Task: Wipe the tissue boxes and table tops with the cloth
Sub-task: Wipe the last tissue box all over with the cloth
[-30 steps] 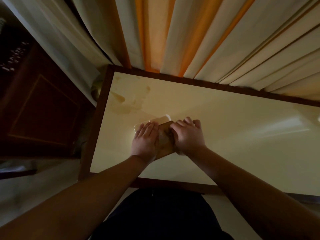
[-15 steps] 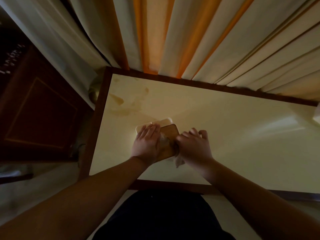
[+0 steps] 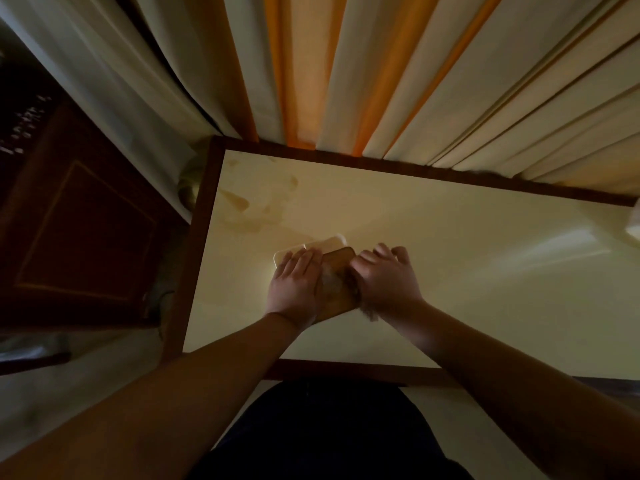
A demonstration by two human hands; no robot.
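A tissue box (image 3: 337, 268) with a brown lid and pale base stands on the cream table top (image 3: 450, 265), left of its middle. My left hand (image 3: 294, 289) lies flat on the box's left side, fingers straight. My right hand (image 3: 384, 278) is on the box's right side with its fingers curled over a cloth (image 3: 367, 311). Only a small pale corner of the cloth shows below that hand. Both hands hide much of the box.
Cream and orange curtains (image 3: 381, 81) hang along the table's far edge. A dark wooden cabinet (image 3: 79, 230) stands to the left. The table has a dark brown rim (image 3: 187, 265). A pale object (image 3: 633, 223) peeks in at the right edge.
My right hand slid toward me along the box's right side with the cloth, then back up. My left hand stayed on the box's left side.
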